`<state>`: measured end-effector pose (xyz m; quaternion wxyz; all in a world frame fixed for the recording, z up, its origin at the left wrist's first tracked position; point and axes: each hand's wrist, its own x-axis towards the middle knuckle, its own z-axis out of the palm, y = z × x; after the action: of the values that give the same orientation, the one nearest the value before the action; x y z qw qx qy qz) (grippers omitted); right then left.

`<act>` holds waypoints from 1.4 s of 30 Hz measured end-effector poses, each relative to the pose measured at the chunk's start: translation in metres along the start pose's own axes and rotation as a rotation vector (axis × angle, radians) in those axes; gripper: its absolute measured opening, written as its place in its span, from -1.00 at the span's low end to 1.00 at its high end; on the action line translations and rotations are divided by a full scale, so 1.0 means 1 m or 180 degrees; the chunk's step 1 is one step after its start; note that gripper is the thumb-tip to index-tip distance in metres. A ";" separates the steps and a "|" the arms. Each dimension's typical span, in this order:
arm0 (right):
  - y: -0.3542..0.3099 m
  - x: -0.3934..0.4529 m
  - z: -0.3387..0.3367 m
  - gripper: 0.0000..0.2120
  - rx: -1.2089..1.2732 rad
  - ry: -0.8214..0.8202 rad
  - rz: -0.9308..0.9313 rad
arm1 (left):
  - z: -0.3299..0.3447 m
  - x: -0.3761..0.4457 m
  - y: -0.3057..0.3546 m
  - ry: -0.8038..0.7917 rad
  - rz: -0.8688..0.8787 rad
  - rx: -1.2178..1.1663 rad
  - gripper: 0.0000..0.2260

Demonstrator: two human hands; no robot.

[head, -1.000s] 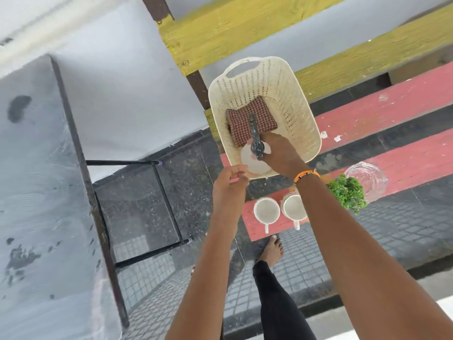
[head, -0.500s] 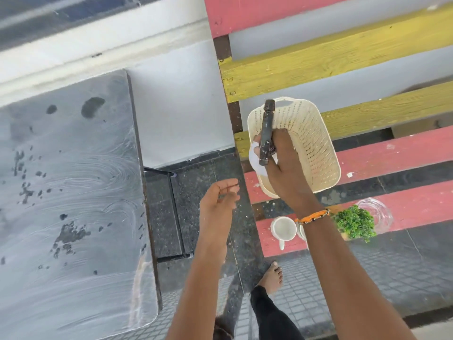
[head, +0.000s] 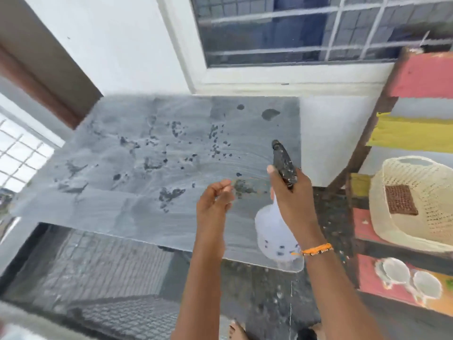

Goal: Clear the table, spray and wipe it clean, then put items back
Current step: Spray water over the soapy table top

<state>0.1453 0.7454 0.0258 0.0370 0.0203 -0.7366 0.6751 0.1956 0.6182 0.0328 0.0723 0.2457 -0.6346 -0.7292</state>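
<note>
So the worktop (head: 103, 197) is bare and covered in dark splotches and dried swirl marks, heaviest through the left and middle, so I'd start the mist over there and work back toward the near edge instead of soaking the corner right under the bottle. The left hand (head: 215, 204) hangs over the near edge with the grip loosely curled around nothing — it's free for the cloth later. The right hand (head: 290, 192) has its grip clenched around the neck of the spray bottle (head: 275, 234), nozzle aimed across the surface, and I reckon a light, even coat beats puddles. Keep the bottle fairly upright so it draws properly. Over to the right, the checked cloth (head: 400, 200) is in the cream basket (head: 438, 217) on the bench — within reach once spraying's done.
</note>
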 end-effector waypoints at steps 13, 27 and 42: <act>-0.002 -0.038 0.256 -0.61 0.0940 -0.1497 0.1018 | -0.247 0.017 0.024 0.1379 0.0001 -0.0312 -0.87; -0.001 0.071 0.424 -0.61 0.1113 -0.1587 0.1640 | -0.322 0.192 0.075 0.1258 0.0030 -0.0131 -0.87; 0.012 0.127 0.546 -0.56 0.0532 -0.0276 0.1919 | -0.421 0.363 0.081 -0.0023 -0.0692 0.0678 -0.91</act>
<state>0.0026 0.2049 -0.0222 -0.1980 -0.1672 -0.6522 0.7124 0.0524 0.0771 -0.0169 -0.0358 0.3166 -0.6784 -0.6621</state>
